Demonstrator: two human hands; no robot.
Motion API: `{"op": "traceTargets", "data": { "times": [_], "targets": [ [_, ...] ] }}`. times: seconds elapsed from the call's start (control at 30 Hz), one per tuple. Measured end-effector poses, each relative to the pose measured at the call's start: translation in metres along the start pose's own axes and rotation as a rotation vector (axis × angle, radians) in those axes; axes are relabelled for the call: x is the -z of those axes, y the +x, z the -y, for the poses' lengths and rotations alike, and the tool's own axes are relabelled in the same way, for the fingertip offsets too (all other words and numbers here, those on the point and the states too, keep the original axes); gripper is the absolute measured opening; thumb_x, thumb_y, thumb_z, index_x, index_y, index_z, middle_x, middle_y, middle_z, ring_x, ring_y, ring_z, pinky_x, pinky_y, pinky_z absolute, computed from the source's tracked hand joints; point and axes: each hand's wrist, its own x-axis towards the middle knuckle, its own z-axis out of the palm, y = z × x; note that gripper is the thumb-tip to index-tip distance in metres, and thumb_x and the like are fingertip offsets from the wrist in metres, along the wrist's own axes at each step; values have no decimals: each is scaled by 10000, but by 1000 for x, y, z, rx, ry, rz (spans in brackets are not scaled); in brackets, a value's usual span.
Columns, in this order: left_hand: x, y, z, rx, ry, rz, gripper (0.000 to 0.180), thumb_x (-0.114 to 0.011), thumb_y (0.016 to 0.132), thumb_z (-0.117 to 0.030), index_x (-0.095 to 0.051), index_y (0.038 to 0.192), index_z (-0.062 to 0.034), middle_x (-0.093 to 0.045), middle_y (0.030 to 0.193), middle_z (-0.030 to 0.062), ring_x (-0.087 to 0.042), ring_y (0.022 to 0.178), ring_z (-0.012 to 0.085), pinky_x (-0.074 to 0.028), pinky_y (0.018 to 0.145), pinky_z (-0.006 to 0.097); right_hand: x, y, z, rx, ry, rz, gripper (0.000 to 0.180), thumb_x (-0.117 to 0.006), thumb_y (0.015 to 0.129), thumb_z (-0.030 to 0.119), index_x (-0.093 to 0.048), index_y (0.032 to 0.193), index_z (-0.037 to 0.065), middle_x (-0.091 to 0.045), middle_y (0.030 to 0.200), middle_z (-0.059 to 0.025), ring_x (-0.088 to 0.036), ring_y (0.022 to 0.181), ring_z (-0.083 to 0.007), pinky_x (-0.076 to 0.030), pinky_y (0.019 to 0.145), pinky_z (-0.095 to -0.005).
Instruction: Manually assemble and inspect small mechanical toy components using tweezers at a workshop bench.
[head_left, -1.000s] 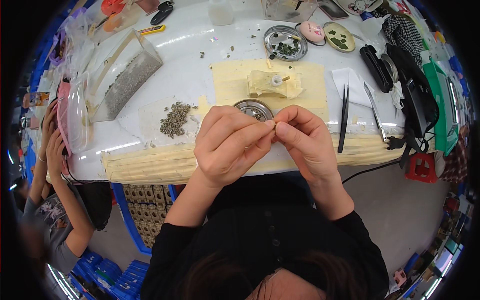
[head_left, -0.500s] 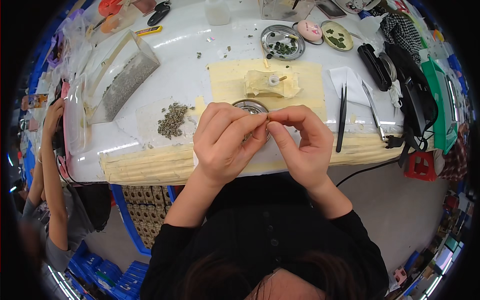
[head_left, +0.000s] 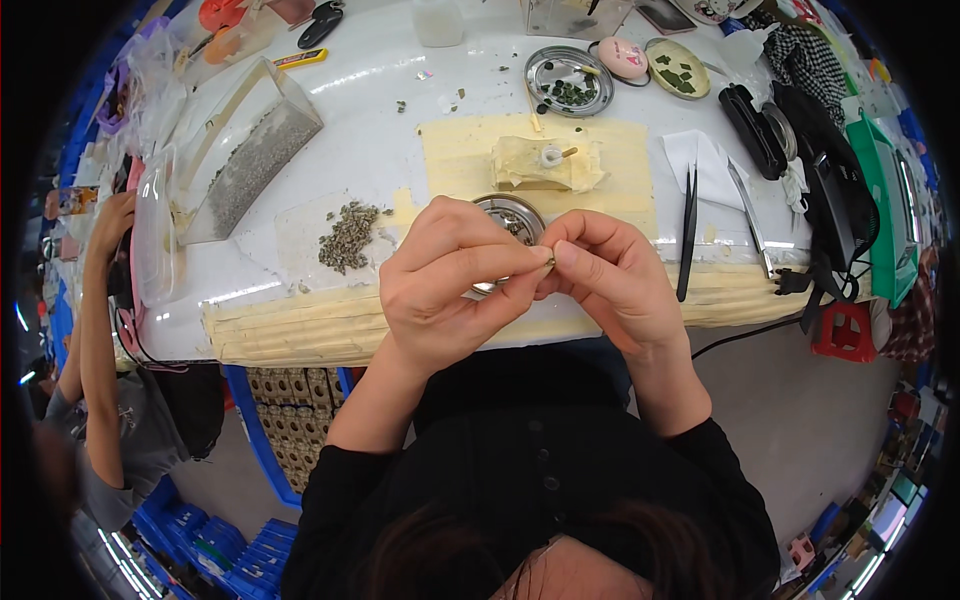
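Note:
My left hand [head_left: 445, 285] is closed in a pinch, its thumb and index fingertips meeting those of my right hand [head_left: 625, 285]. Between them is a tiny greenish-brown part [head_left: 550, 261], too small to name and mostly covered by the fingers. My right hand is pinched too, with thumb and index finger at the part. Just beyond and partly behind my hands lies a round metal dish [head_left: 507, 207] with small pieces in it. To the left, a heap of small grey-green metallic parts [head_left: 348, 238] lies on a clear sheet.
Ahead stands a tape-wrapped block [head_left: 530, 175] with a small white nozzle. Black tweezers [head_left: 688, 235] and silver tweezers [head_left: 750, 220] lie right. A clear bin [head_left: 255, 150] of grey granules stands left; a metal dish [head_left: 569, 82] of dark green bits sits farther back. A co-worker's arm [head_left: 103, 330] is far left.
Both hands have shifted slightly nearer to me and to the right. My right hand has turned, its thumb now lying higher against the small part.

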Motion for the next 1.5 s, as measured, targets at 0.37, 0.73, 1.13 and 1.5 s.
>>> {"op": "traceTargets", "data": {
  "times": [0.37,0.73,1.13,1.5],
  "targets": [
    [-4,1,2,-44,76,-39,313,-820,624,39,-726,911,-42,-648,782,45,-593,702,200,-459,608,290,-8,-3,4,200,-289,-45,147,-607,968,124,-611,997,-19,-647,893,-38,-617,850,-95,-505,794,-240],
    [-11,0,1,-112,262,-126,261,-829,633,10,-705,858,-38,-644,757,46,-592,674,212,-468,568,299,-14,-5,-7,416,-491,-169,132,-648,916,19,-632,1037,-34,-675,955,-59,-651,905,-117,-515,827,-254],
    [-12,-1,3,-117,334,-98,256,-806,626,20,-700,853,-28,-632,758,50,-583,678,220,-470,570,303,-12,-1,-7,591,-813,-210,143,-690,875,14,-659,1008,-30,-705,893,-67,-674,862,-115,-537,766,-250],
    [-5,0,0,-97,114,-7,305,-805,611,11,-726,899,-49,-632,792,38,-583,722,221,-473,617,306,1,-4,7,98,-223,-35,128,-645,941,110,-644,968,-15,-680,876,-56,-663,798,-118,-534,758,-243]
  ]
}}
